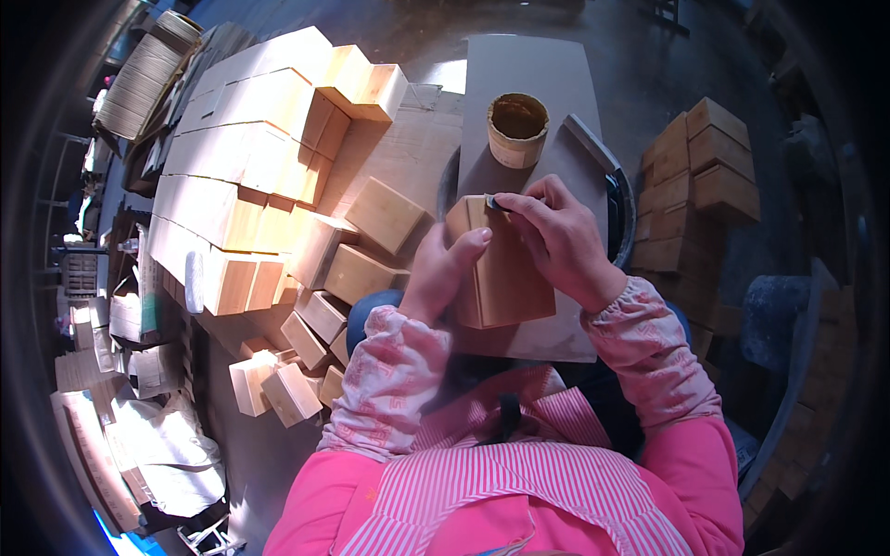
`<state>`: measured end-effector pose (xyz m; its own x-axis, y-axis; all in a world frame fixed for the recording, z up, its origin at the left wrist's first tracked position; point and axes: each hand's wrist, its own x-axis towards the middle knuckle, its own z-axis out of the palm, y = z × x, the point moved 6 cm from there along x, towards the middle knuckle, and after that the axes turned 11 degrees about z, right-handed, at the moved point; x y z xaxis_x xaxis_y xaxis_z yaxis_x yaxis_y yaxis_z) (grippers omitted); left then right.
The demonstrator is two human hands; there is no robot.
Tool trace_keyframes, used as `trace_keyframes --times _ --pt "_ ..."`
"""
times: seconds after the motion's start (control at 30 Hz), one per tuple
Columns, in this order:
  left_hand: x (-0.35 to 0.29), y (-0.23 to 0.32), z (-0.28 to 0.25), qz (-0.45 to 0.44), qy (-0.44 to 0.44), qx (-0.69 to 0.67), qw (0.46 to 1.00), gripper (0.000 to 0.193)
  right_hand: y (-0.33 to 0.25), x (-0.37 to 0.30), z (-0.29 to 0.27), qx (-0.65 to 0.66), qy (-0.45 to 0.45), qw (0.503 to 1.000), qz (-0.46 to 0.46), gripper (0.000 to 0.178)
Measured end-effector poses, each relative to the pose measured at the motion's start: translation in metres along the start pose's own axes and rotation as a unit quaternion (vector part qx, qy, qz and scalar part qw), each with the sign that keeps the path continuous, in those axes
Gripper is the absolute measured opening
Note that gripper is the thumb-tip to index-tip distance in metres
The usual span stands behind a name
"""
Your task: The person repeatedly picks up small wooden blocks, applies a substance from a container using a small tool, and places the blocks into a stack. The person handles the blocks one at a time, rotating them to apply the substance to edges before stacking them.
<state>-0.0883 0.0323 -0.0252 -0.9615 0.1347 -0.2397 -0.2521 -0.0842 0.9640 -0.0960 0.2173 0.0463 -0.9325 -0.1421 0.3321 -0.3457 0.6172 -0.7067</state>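
A light wooden box stands in front of me on a pale board. My left hand grips its left side, with the thumb along an edge and the other fingers mostly hidden. My right hand pinches a small dark piece, which looks like a flat scraper. That piece touches the box's far upper edge; its exact kind is too small to tell. Just beyond the box is a round tub with a stained rim and a brownish inside.
A long stack of wooden boxes fills the left, with several loose boxes tumbled beside it. More boxes are piled at the right. A grey metal bar lies by the board's right edge. A blue plastic stool-like thing is farther right.
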Motion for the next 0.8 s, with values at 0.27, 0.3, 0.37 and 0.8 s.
trace_keyframes --times 0.27,0.3,0.37,0.8 --pt "0.001 -0.002 -0.003 0.000 0.002 0.026 1.000 0.060 -0.007 -0.003 -0.005 -0.059 0.010 0.998 -0.011 0.032" --pt "0.001 -0.002 -0.003 -0.003 0.001 0.024 1.000 0.061 -0.009 -0.003 -0.005 -0.070 0.011 0.997 -0.015 0.032" --pt "0.000 -0.001 -0.001 0.001 -0.004 0.012 1.000 0.061 -0.011 -0.003 -0.007 -0.092 0.017 0.995 -0.019 0.029" --pt "0.000 0.002 0.000 0.005 -0.009 0.003 1.000 0.057 -0.017 0.001 -0.010 -0.101 0.024 0.995 -0.005 0.019"
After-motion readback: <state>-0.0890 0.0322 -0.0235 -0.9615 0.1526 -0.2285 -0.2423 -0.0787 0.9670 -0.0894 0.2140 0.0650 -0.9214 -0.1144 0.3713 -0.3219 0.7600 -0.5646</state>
